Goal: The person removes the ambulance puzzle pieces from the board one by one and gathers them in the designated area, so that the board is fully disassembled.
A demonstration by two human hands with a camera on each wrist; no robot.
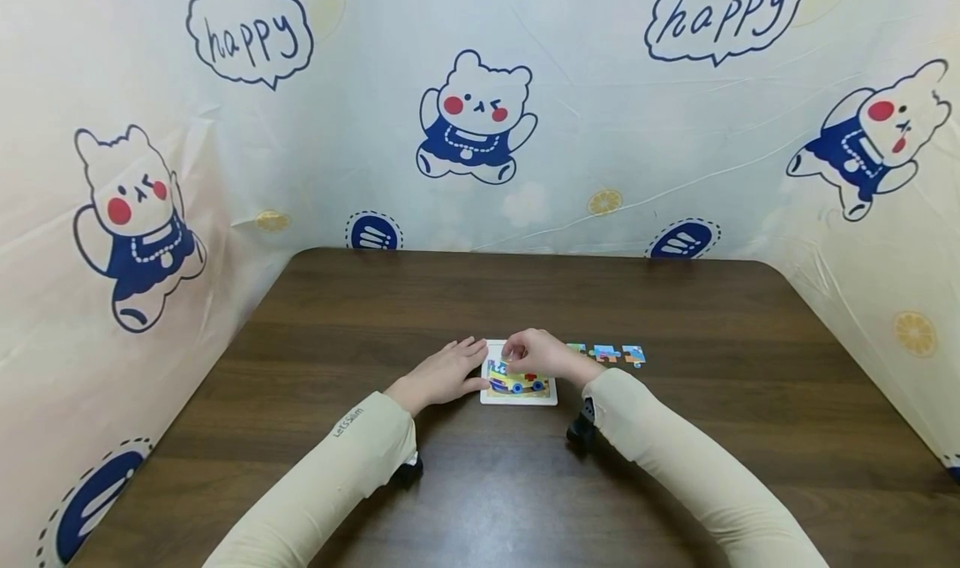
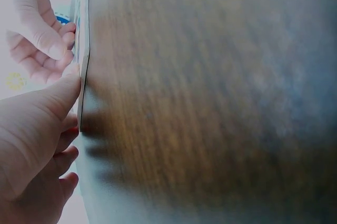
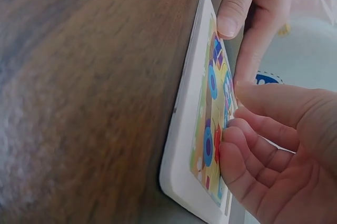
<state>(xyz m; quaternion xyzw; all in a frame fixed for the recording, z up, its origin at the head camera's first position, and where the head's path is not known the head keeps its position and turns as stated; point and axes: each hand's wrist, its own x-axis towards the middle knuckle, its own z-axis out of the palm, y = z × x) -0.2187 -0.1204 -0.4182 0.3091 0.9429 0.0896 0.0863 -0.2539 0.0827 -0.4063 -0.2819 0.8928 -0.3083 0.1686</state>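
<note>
A white-framed jigsaw puzzle (image 1: 519, 399) with a yellow vehicle picture lies on the table, its upper part partly hidden by my right hand. My left hand (image 1: 444, 374) rests along the puzzle's left side, fingers extended and thumb (image 3: 230, 18) on the frame edge. Over the picture, my right hand (image 1: 536, 355) bends its fingers, with thumb and index tips brought together near the upper left. In the right wrist view, its other fingertips (image 3: 231, 155) come right down to the picture; I cannot tell whether a piece is between thumb and index.
Several loose puzzle pieces (image 1: 606, 354) lie in a row just right of the frame, one partly behind my right wrist. The brown wooden table (image 1: 480, 293) meets a cloth backdrop (image 1: 585, 159) with cartoon bears at its back and sides.
</note>
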